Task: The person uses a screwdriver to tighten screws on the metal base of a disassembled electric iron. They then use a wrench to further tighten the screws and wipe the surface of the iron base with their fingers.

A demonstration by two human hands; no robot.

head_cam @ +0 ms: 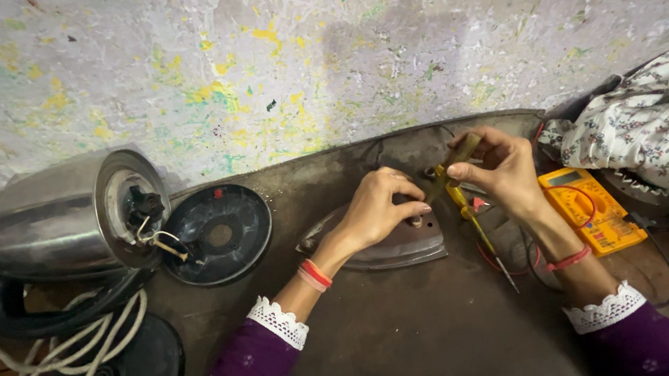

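Screwdriver (451, 168) pinched in our right hand (494, 170), tip down at the iron soleplate (391, 244) lying mid-bench. Our left hand (375, 208) presses the plate flat. We judge a screw is being worked; next calls for steady turning, plate held firm.

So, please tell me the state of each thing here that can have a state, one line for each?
Left hand: resting on the iron soleplate, steadying it.
Right hand: closed on the screwdriver.
Screwdriver: held slanted, tip at the soleplate's rear.
Iron soleplate: lying flat, cover off.
Kettle: lying on its side, bottom open, wires showing.
Black bottom cover: detached, lying beside the kettle.
Multimeter: flat on the table; on or off cannot be told.
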